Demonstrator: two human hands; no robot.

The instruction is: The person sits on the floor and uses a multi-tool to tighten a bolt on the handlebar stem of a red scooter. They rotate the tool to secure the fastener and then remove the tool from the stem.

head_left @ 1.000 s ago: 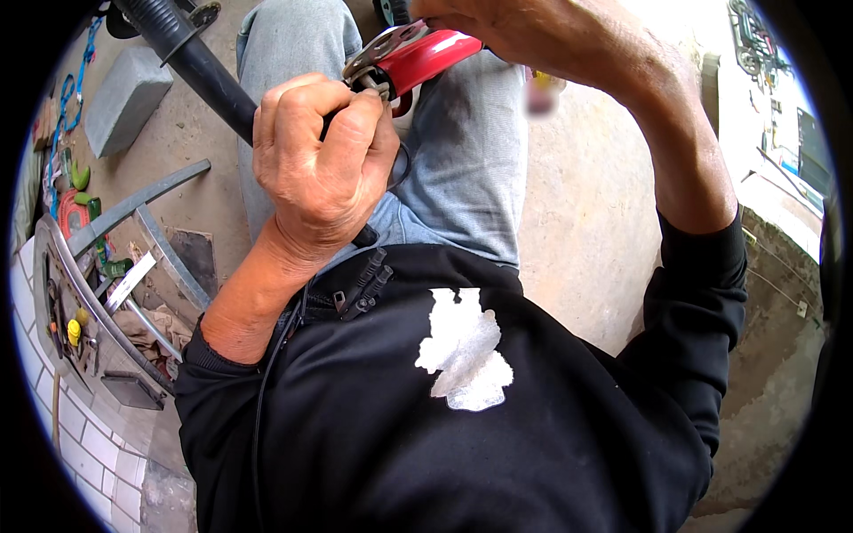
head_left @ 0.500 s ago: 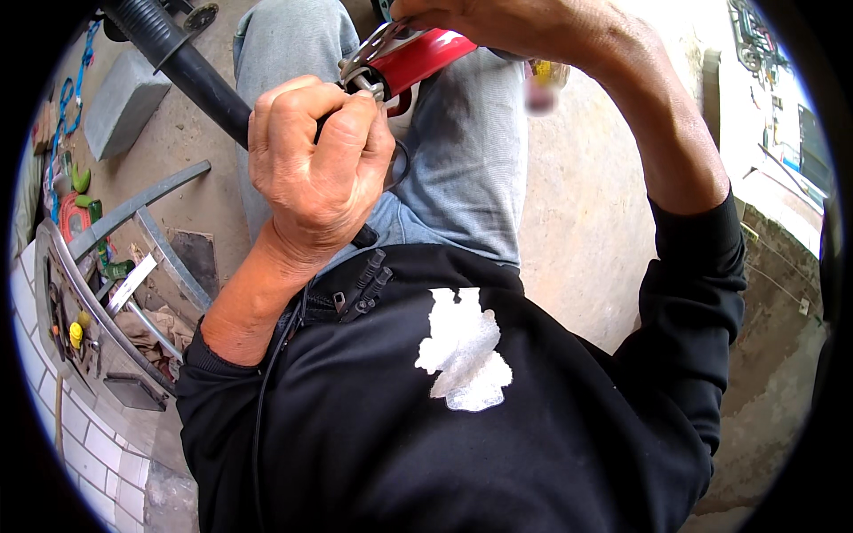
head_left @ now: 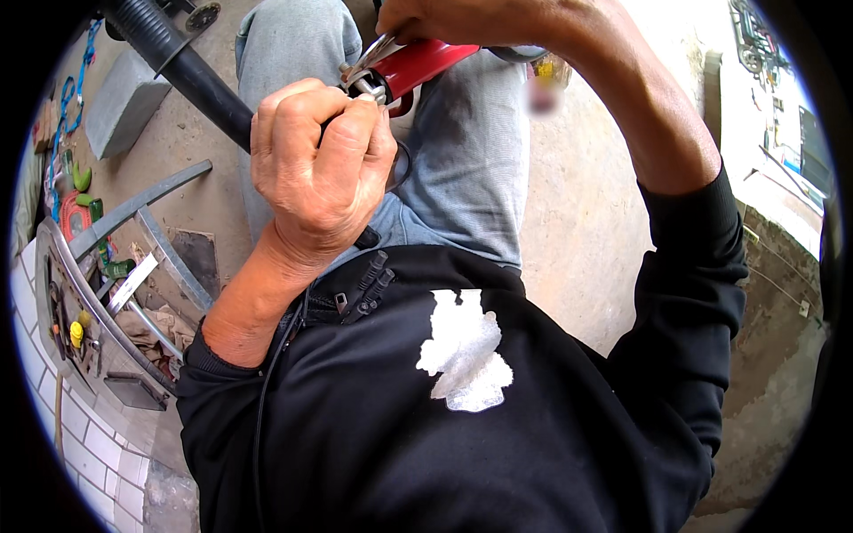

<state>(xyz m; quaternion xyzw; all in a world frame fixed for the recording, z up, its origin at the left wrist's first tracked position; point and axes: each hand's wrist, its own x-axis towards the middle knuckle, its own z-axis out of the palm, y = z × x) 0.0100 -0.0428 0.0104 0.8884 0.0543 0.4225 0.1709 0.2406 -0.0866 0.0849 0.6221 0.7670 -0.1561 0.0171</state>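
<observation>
A red tube [head_left: 426, 67], possibly part of a frame, lies slanted between my knees. At its near end is a silver metal fitting [head_left: 366, 87] with a dark opening. My left hand [head_left: 320, 160] is closed at this fitting, thumb and fingertips pinched together; what they hold is hidden. A flat silver metal piece [head_left: 369, 55] runs from the fitting up to my right hand [head_left: 453, 19]. My right hand is bent over the red tube with its fingers closed on that piece, partly cut off by the upper edge. A thin black cable loop [head_left: 406, 169] shows beside my left hand.
A thick black ribbed tube [head_left: 182, 58] slants in from the upper left, passing behind my left hand. A grey block [head_left: 127, 102] stands on the floor beyond it. At left are a metal frame [head_left: 147, 213], green bottles [head_left: 120, 267] and a tray of tools [head_left: 75, 333].
My right hand has moved slightly left and down over the red tube, and the flat metal piece has shifted with it. My left hand stays almost in place at the fitting.
</observation>
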